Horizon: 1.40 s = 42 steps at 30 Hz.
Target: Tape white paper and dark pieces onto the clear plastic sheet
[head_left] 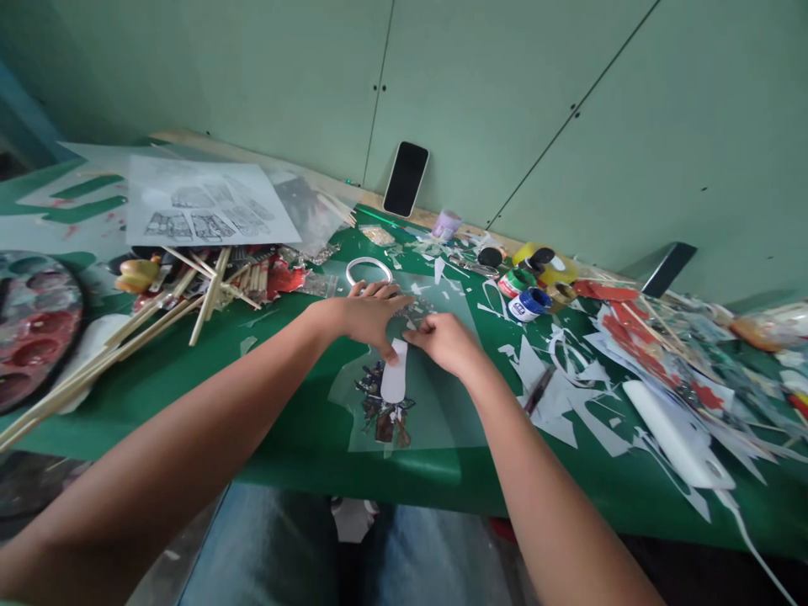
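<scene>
Both hands meet at the middle of the green tabletop (pixel 296 421), over a clear sheet (pixel 435 412) lying flat on it. The left hand (pixel 369 316) rests palm down on the sheet, fingers spread loosely and its thumb pressing the far end of a white strip (pixel 395 379). The right hand (pixel 445 343) is curled, its fingertips pinching the same far end of the strip from the right. The strip runs toward the near edge, lying over a small dark collage (pixel 382 408) under the sheet. Just beyond the left hand lies a tape ring (pixel 368 269). To the right, white paper scraps (pixel 555 396) are scattered, and farther off stand paint pots (pixel 528 303). At the left lie wooden sticks (pixel 157 316) and a palette (pixel 34 324). A phone (pixel 406 178) leans on the far wall.
</scene>
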{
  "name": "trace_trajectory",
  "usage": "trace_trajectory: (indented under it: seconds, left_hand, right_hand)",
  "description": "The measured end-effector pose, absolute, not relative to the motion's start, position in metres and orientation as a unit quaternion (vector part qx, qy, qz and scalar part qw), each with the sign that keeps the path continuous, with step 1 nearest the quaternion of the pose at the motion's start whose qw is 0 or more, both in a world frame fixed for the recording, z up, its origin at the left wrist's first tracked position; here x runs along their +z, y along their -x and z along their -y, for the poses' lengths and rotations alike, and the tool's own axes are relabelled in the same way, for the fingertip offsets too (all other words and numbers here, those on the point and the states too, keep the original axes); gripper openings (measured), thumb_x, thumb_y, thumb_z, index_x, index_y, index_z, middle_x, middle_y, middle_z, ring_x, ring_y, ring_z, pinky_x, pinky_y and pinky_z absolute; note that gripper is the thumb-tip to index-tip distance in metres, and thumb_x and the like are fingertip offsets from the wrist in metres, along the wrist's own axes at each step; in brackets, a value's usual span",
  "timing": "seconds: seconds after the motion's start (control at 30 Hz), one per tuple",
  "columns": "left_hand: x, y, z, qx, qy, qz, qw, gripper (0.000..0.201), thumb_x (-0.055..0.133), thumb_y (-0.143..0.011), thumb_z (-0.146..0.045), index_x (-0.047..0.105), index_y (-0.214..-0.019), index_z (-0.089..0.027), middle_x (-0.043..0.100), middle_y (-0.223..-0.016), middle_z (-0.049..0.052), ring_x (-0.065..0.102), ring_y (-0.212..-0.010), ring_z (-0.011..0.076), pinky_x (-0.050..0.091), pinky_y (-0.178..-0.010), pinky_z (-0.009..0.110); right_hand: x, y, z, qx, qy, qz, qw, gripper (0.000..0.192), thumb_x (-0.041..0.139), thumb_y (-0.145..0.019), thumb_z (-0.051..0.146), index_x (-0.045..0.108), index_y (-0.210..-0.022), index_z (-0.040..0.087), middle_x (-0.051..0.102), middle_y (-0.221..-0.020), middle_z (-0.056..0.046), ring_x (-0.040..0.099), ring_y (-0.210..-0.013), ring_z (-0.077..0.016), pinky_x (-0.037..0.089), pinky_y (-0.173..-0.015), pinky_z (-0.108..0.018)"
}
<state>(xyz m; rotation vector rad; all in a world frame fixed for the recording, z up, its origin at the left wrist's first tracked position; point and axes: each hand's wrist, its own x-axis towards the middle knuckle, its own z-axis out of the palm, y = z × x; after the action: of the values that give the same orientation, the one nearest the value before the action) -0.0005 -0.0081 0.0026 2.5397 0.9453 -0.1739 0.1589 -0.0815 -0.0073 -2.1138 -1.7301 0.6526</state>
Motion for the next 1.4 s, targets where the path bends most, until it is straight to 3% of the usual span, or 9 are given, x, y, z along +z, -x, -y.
trace_trajectory:
  seconds: [0.13,0.27,0.47,0.63,0.83,1.03,1.2,1.33,1.4]
  left_hand:
    - [0.015,0.004,0.006,0.000,-0.914,-0.349,0.208,0.087,0.060,-0.077,-0.059,0.023,-0.152,-0.033,0.016,-0.162,0.008,0.014,-0.146,0.0416,0.015,-0.114,0.059]
    - [0.010,0.011,-0.007,0.135,-0.864,-0.476,0.096,0.046,0.045,-0.093,-0.036,0.048,-0.137,-0.025,0.048,-0.142,0.012,0.039,-0.133,0.0340,0.029,-0.108,0.051]
    - [-0.014,0.012,-0.021,0.132,-0.866,-0.481,0.027,0.016,0.056,-0.089,-0.031,0.064,-0.097,-0.020,0.064,-0.113,0.010,0.052,-0.115,0.0314,0.032,-0.100,0.048]
    - [-0.010,0.003,-0.018,0.233,-0.858,-0.407,0.211,0.017,0.043,-0.094,-0.028,0.054,-0.100,-0.017,0.066,-0.081,0.004,0.062,-0.079,0.0189,0.041,-0.086,0.036]
    - [-0.011,-0.006,-0.006,0.317,-0.817,-0.273,0.398,0.031,0.040,-0.093,-0.036,0.050,-0.112,-0.014,0.059,-0.078,0.003,0.052,-0.067,0.0138,0.041,-0.063,0.024]
    - [-0.011,-0.009,-0.001,0.311,-0.833,-0.338,0.308,0.041,0.038,-0.094,-0.032,0.051,-0.125,-0.009,0.066,-0.081,0.005,0.057,-0.070,0.0148,0.044,-0.068,0.024]
    - [-0.003,-0.007,0.000,0.267,-0.847,-0.404,0.221,0.043,0.039,-0.095,-0.032,0.054,-0.131,-0.012,0.070,-0.083,0.005,0.064,-0.075,0.0176,0.046,-0.071,0.025]
    - [-0.001,-0.006,0.000,0.219,-0.871,-0.411,0.157,0.042,0.040,-0.097,-0.027,0.054,-0.134,-0.016,0.071,-0.082,0.005,0.067,-0.076,0.0196,0.047,-0.072,0.026]
    - [-0.001,-0.005,-0.001,0.208,-0.883,-0.403,0.125,0.041,0.040,-0.097,-0.025,0.053,-0.135,-0.015,0.072,-0.084,0.007,0.067,-0.078,0.0209,0.048,-0.074,0.028]
  right_hand:
    - [-0.010,-0.170,0.053,0.207,0.712,0.601,0.299,0.037,0.055,-0.083,0.040,0.046,-0.051,0.022,0.044,-0.045,0.004,0.040,-0.045,-0.0120,0.027,-0.049,-0.027]
    - [-0.019,-0.174,0.019,0.170,0.661,0.586,0.437,0.021,0.050,-0.084,0.029,0.064,-0.071,0.019,0.063,-0.061,-0.001,0.055,-0.057,-0.0156,0.039,-0.057,-0.027]
    - [-0.043,-0.168,0.011,0.166,0.576,0.662,0.449,0.024,0.057,-0.080,0.024,0.072,-0.099,0.022,0.074,-0.094,-0.005,0.067,-0.080,-0.0196,0.052,-0.076,-0.034]
    - [-0.043,-0.165,0.019,0.181,0.519,0.680,0.485,0.032,0.059,-0.083,0.028,0.070,-0.112,0.023,0.070,-0.113,-0.008,0.067,-0.097,-0.0227,0.055,-0.079,-0.036]
    - [-0.029,-0.167,0.028,0.098,0.501,0.647,0.566,0.021,0.063,-0.083,0.031,0.071,-0.100,0.023,0.073,-0.099,-0.006,0.066,-0.085,-0.0196,0.053,-0.076,-0.034]
    - [-0.022,-0.164,0.034,0.069,0.478,0.631,0.607,0.011,0.062,-0.081,0.028,0.061,-0.071,0.022,0.067,-0.083,-0.005,0.061,-0.080,-0.0178,0.047,-0.063,-0.028]
    - [-0.027,-0.160,0.030,0.168,0.491,0.587,0.622,0.011,0.063,-0.079,0.032,0.060,-0.075,0.022,0.064,-0.070,0.001,0.056,-0.062,-0.0135,0.046,-0.060,-0.027]
    - [-0.029,-0.163,0.028,0.183,0.508,0.587,0.603,0.021,0.063,-0.077,0.029,0.065,-0.096,0.021,0.068,-0.074,0.000,0.059,-0.064,-0.0149,0.049,-0.065,-0.028]
    - [-0.027,-0.166,0.030,0.158,0.520,0.618,0.568,0.016,0.062,-0.078,0.029,0.068,-0.090,0.021,0.070,-0.079,-0.003,0.061,-0.069,-0.0161,0.050,-0.069,-0.030]
